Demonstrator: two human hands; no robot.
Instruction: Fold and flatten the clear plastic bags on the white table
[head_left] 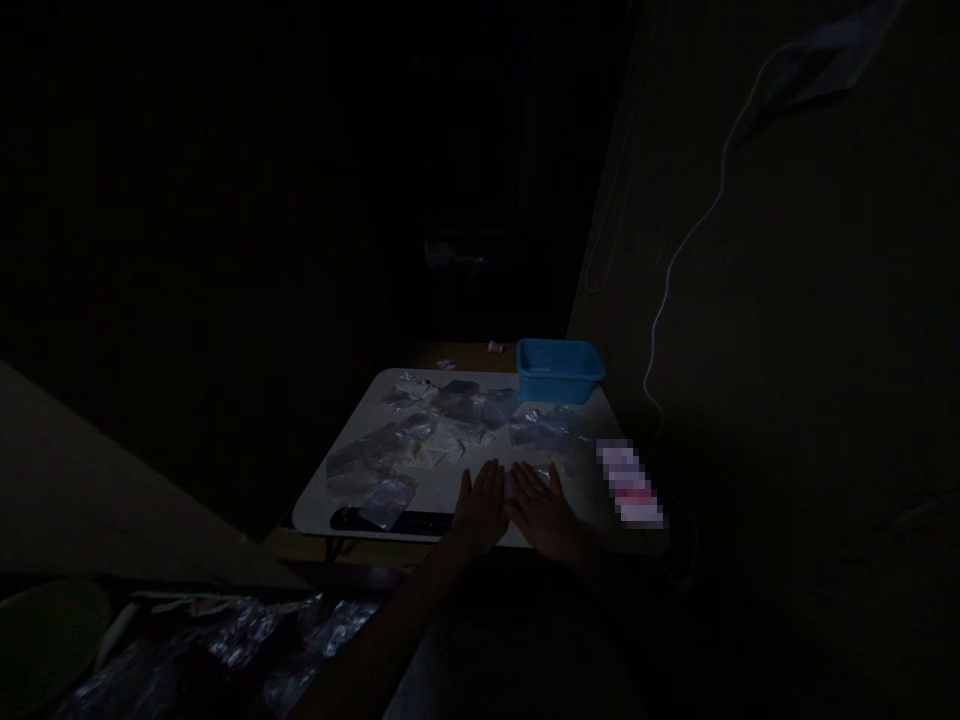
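The scene is very dark. My left hand (481, 505) and my right hand (541, 510) lie flat side by side, fingers stretched out, on the near edge of a small white table (352, 500). Neither hand holds anything. Several clear plastic bags (420, 440) are scattered over the tabletop just beyond my fingertips. A blue plastic tub (559, 368) stands at the table's far right corner.
A dark flat object (397, 520) lies at the table's near left edge. A white cable (675, 260) hangs down the wall on the right. More crinkled clear plastic (247, 640) lies low at the left, beside a greenish bowl (45, 640).
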